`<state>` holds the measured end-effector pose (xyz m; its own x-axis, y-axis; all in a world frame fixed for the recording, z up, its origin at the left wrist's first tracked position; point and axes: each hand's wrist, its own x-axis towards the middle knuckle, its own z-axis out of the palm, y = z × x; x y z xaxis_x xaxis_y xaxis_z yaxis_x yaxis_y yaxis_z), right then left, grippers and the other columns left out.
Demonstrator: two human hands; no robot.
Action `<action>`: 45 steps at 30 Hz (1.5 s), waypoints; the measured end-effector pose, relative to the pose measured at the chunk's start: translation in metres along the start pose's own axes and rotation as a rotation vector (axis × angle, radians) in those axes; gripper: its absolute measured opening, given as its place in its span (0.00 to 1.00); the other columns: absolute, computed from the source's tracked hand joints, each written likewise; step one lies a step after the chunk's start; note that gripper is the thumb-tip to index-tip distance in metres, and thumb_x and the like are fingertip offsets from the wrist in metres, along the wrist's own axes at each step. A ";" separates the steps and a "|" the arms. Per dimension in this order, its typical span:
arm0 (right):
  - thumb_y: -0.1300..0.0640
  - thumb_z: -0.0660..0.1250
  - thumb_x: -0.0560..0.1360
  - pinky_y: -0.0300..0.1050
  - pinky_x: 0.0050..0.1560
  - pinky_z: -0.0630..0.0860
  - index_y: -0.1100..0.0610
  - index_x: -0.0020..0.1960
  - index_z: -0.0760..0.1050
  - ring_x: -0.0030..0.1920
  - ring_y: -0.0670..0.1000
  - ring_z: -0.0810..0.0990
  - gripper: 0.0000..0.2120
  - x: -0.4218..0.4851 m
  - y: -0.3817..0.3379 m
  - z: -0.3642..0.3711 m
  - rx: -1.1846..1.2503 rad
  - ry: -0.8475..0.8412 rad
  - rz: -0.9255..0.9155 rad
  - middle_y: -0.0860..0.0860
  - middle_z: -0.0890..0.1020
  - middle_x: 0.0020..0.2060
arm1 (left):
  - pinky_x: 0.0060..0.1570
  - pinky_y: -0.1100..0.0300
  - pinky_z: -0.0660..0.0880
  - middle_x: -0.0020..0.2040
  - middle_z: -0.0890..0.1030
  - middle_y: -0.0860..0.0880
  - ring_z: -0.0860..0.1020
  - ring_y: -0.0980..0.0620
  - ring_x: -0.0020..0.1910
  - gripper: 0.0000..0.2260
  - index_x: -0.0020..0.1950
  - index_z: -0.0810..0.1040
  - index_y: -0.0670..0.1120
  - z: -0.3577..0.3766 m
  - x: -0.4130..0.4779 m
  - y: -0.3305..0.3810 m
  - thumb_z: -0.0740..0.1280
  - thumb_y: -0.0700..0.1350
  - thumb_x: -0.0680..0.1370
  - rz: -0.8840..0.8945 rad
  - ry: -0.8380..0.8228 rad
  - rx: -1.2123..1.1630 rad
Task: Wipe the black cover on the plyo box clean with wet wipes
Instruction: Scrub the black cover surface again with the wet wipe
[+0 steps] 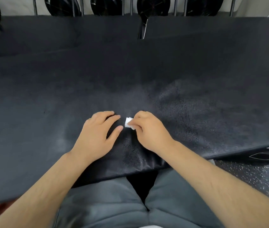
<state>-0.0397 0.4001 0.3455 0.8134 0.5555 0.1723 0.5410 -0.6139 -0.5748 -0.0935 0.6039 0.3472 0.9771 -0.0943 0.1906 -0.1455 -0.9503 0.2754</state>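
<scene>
Black textured vinyl, the black cover (130,71) spreads across nearly the whole view over the plyo box, with paler, dusty-looking patches around its middle and a darker, glossier stretch at the near edge between the person's forearms. On it, close to that near edge, a small folded white wet wipe (128,123) is pinched between the curled fingers and thumb of the right hand (148,130) and pressed to the surface. Just beside it the left hand (96,134) rests on the cover with loosely bent fingers, holding nothing. At the right, on the box's front face, a white line drawing of a cube (268,156) sits under a few white letters — cut off by the frame edge and unreadable. Below that lies speckled rubber flooring (253,178). Grey trousers (114,203) fill the bottom. Beyond the cover's far edge, black weight plates (107,5) stand between upright metal bars (35,6).
</scene>
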 end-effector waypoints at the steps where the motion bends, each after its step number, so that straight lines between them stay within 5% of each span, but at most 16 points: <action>1: 0.63 0.64 0.79 0.49 0.54 0.74 0.54 0.51 0.85 0.52 0.55 0.77 0.11 0.003 0.007 -0.006 0.000 -0.006 0.005 0.49 0.78 0.46 | 0.69 0.45 0.68 0.73 0.72 0.51 0.66 0.47 0.74 0.24 0.71 0.75 0.51 0.003 0.004 -0.004 0.56 0.61 0.81 -0.018 0.004 0.022; 6: 0.64 0.66 0.77 0.51 0.57 0.76 0.52 0.48 0.85 0.53 0.52 0.78 0.12 0.054 0.033 -0.028 0.058 0.189 0.216 0.49 0.79 0.47 | 0.77 0.44 0.57 0.81 0.59 0.53 0.54 0.48 0.81 0.29 0.78 0.66 0.55 0.013 0.003 -0.019 0.51 0.66 0.80 -0.046 -0.058 0.055; 12: 0.61 0.64 0.76 0.47 0.53 0.75 0.53 0.47 0.84 0.50 0.53 0.79 0.10 0.032 0.015 -0.009 0.036 -0.018 -0.022 0.48 0.80 0.44 | 0.77 0.44 0.56 0.81 0.59 0.53 0.54 0.49 0.81 0.29 0.78 0.65 0.55 0.015 0.002 -0.018 0.51 0.66 0.80 -0.066 -0.069 0.051; 16: 0.63 0.64 0.76 0.46 0.50 0.73 0.55 0.44 0.81 0.49 0.53 0.77 0.08 0.075 0.040 -0.024 0.031 0.213 0.293 0.51 0.78 0.45 | 0.78 0.48 0.52 0.81 0.58 0.55 0.52 0.51 0.81 0.29 0.79 0.64 0.57 0.013 0.002 -0.017 0.50 0.67 0.80 -0.081 -0.066 0.056; 20: 0.62 0.64 0.76 0.50 0.52 0.75 0.53 0.44 0.80 0.48 0.52 0.76 0.08 0.052 0.015 -0.001 0.008 0.018 0.050 0.50 0.78 0.44 | 0.77 0.51 0.51 0.81 0.58 0.56 0.53 0.51 0.81 0.29 0.78 0.65 0.58 0.014 0.001 -0.017 0.51 0.67 0.80 -0.082 -0.055 0.035; 23: 0.63 0.64 0.77 0.51 0.53 0.75 0.54 0.45 0.82 0.50 0.55 0.77 0.09 0.067 0.034 -0.017 -0.023 0.020 0.085 0.51 0.77 0.46 | 0.74 0.47 0.58 0.79 0.62 0.55 0.57 0.50 0.79 0.28 0.75 0.69 0.58 0.014 0.005 -0.015 0.54 0.67 0.79 -0.100 -0.038 0.053; 27: 0.65 0.63 0.78 0.46 0.54 0.73 0.53 0.49 0.84 0.53 0.52 0.76 0.12 0.085 0.041 -0.027 -0.003 0.151 0.228 0.50 0.76 0.49 | 0.63 0.49 0.64 0.66 0.73 0.55 0.69 0.48 0.65 0.22 0.62 0.79 0.54 0.015 0.021 -0.012 0.57 0.65 0.78 -0.104 0.064 0.072; 31: 0.63 0.63 0.78 0.51 0.54 0.75 0.53 0.47 0.81 0.52 0.54 0.76 0.10 0.049 0.019 -0.012 0.023 -0.008 0.012 0.46 0.75 0.46 | 0.52 0.53 0.67 0.53 0.72 0.55 0.69 0.49 0.50 0.19 0.54 0.78 0.51 0.011 0.045 -0.015 0.59 0.63 0.77 -0.086 0.131 0.075; 35: 0.62 0.63 0.79 0.50 0.53 0.75 0.56 0.48 0.79 0.54 0.53 0.76 0.07 0.072 0.037 -0.024 -0.010 0.073 0.139 0.50 0.77 0.49 | 0.63 0.48 0.70 0.66 0.72 0.54 0.69 0.49 0.65 0.25 0.68 0.74 0.51 0.005 0.072 -0.027 0.58 0.63 0.77 -0.055 0.037 0.035; 38: 0.62 0.63 0.79 0.49 0.52 0.75 0.55 0.49 0.80 0.52 0.53 0.76 0.07 0.097 0.039 -0.027 0.021 0.177 0.236 0.50 0.77 0.49 | 0.76 0.49 0.56 0.80 0.59 0.53 0.55 0.49 0.80 0.33 0.79 0.63 0.51 0.010 0.084 -0.030 0.53 0.66 0.78 -0.022 -0.088 0.034; 41: 0.63 0.62 0.79 0.51 0.53 0.76 0.56 0.50 0.81 0.52 0.54 0.76 0.09 0.084 0.023 -0.013 -0.016 0.091 0.120 0.52 0.78 0.49 | 0.77 0.53 0.47 0.81 0.54 0.56 0.49 0.52 0.81 0.34 0.81 0.59 0.52 0.018 0.080 -0.029 0.50 0.65 0.78 -0.051 -0.085 0.021; 45: 0.64 0.62 0.78 0.49 0.52 0.76 0.56 0.48 0.81 0.52 0.53 0.75 0.09 0.085 0.031 -0.020 -0.032 0.069 0.054 0.49 0.77 0.47 | 0.76 0.51 0.50 0.81 0.55 0.57 0.50 0.53 0.81 0.33 0.80 0.60 0.52 0.018 0.079 -0.028 0.52 0.64 0.78 -0.065 -0.059 0.027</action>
<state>0.0510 0.4169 0.3585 0.8540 0.4817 0.1966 0.5011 -0.6602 -0.5595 -0.0091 0.6175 0.3377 0.9919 -0.0487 0.1170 -0.0779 -0.9626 0.2593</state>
